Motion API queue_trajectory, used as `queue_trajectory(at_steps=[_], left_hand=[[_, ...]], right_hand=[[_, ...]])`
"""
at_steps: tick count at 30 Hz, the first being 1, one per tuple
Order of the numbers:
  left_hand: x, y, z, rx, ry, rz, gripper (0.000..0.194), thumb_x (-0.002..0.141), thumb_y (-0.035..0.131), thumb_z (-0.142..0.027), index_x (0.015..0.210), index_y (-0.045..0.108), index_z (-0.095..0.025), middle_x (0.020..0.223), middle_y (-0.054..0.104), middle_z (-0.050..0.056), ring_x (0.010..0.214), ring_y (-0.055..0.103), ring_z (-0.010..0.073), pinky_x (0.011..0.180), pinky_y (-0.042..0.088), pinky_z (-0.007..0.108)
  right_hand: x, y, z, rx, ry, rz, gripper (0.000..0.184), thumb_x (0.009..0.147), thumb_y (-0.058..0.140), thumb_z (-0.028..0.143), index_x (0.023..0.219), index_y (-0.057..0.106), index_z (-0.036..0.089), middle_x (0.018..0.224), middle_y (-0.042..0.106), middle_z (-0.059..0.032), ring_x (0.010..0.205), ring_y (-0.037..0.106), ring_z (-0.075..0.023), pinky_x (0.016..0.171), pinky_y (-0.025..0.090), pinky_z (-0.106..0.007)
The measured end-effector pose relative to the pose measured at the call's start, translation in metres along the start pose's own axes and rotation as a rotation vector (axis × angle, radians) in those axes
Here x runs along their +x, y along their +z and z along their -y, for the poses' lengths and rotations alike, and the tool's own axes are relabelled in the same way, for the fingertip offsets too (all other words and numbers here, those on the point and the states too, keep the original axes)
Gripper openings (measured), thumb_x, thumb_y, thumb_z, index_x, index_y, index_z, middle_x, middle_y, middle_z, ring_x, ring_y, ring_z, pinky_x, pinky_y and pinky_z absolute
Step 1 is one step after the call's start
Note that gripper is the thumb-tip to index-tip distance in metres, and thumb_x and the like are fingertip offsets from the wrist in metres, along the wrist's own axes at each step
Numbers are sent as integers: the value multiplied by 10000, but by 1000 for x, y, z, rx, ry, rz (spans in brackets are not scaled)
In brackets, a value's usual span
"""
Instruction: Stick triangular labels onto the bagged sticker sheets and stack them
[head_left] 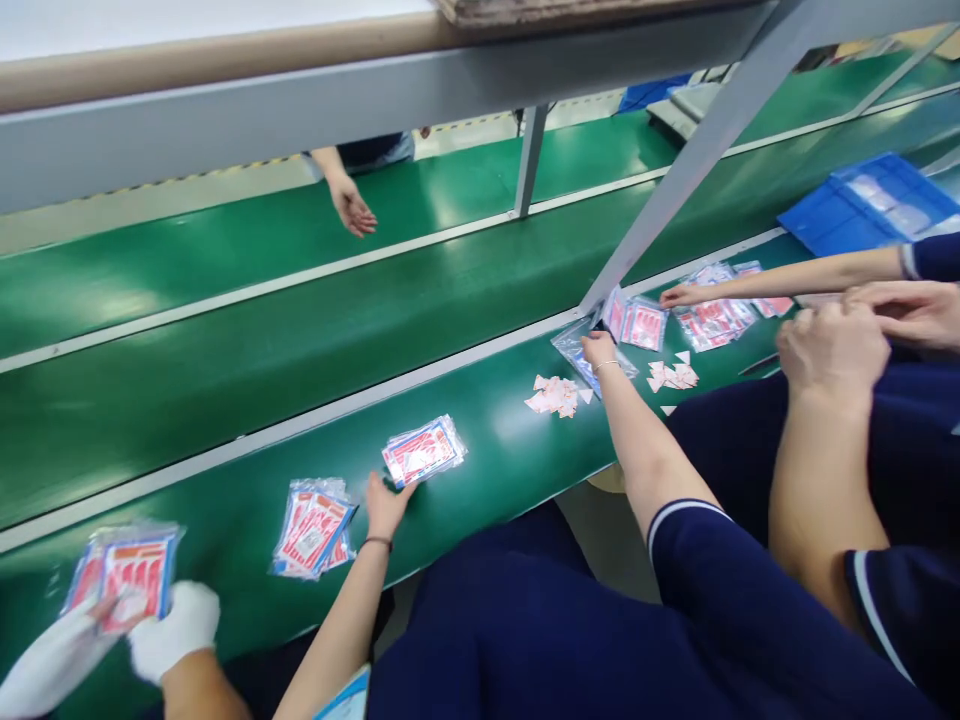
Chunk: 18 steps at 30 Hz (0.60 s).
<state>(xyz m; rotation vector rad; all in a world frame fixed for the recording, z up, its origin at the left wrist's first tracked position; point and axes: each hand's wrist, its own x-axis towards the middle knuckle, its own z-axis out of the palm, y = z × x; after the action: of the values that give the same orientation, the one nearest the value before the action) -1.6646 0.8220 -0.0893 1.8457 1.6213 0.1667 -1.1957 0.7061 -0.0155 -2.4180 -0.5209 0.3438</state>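
- The glossy green bench [510, 450] is edged along its far side by a pale, straight strip.
- A stack of flat, rectangular packets [424, 452], made of clear, crinkled film over red, white and blue printed inserts, is set on the bench in front of the person.
- The stack's near left corner is met by the left hand [386, 508], its thumb and fingers parted in a V; a thin dark band is worn at the wrist.
- A clear, shiny plastic bag [576, 352] is reached by the right hand [600, 349]; whether its bent fingers are closed on the film cannot be told.
- Small white paper pieces [556, 396], pointed and partly triangular, are heaped loosely just beside the bag.
- A looser, fanned pile [311, 530] of similar packets is placed left of the stack.
- Farther left, printed packets [139, 580] are held by a co-worker in soft white fabric gloves [180, 625].
- Beyond the right hand, more film packets [716, 310] are spread in overlapping layers, near a smooth blue tray [825, 215].
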Motion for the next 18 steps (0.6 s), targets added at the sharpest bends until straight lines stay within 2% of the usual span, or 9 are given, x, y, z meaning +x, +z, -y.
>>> queue_trajectory(at_steps=[2,5,7,9,11,14,16,18], left_hand=[[0,14,-18,24,-5,37,546,648,750,-269,1131,521,-161,1048,626,111,1057,604,294,946,471,431],[-2,37,-30,55,-53,41,653,640,777,-213,1220,493,-113,1156,558,164,1172,526,314,1033,395,435],[-4,49,-33,46,-84,43,724,668,769,-201,1305,440,-100,1187,513,174,1192,507,314,1045,382,435],[-8,53,-35,18,-96,49,786,673,775,-195,1357,398,-103,1195,482,173,1212,488,322,1048,381,444],[-14,49,-36,-22,-90,49,835,668,780,-182,1386,364,-86,1217,452,193,1249,453,344,1060,370,468],[-27,35,-39,-103,-40,35,785,719,722,-148,1403,346,-56,1296,393,237,1318,374,362,1107,311,508],[-39,30,-45,-183,23,52,640,770,654,-131,1365,419,-92,1298,420,207,1292,415,322,1106,333,484],[-53,32,-58,-285,100,115,479,800,613,-131,1272,528,-155,1226,511,141,1138,551,247,1020,442,410]], right_hand=[[-29,42,14,-10,29,206,211,902,602,306,995,631,119,851,674,-42,719,637,-132,696,534,-283],[-100,118,36,-53,-1,503,248,780,726,298,952,642,140,810,697,-48,730,660,-157,719,514,-267],[-145,154,45,-94,-17,612,359,721,778,295,1009,625,144,887,712,-80,810,678,-198,755,508,-285],[-172,173,48,-138,-10,644,363,765,735,288,1067,601,136,968,710,-130,891,680,-239,790,502,-318],[-177,173,45,-168,3,635,240,854,624,269,1054,604,138,1002,703,-160,956,671,-263,834,491,-347],[-165,152,37,-156,-18,607,165,907,509,245,969,637,162,1058,691,-163,1064,633,-273,931,452,-376],[-160,134,32,-108,-47,594,189,908,479,238,955,647,165,1110,678,-158,1111,605,-269,977,427,-389],[-165,121,28,-34,-61,613,216,900,460,244,975,643,157,1061,693,-142,1038,630,-249,938,457,-382]])
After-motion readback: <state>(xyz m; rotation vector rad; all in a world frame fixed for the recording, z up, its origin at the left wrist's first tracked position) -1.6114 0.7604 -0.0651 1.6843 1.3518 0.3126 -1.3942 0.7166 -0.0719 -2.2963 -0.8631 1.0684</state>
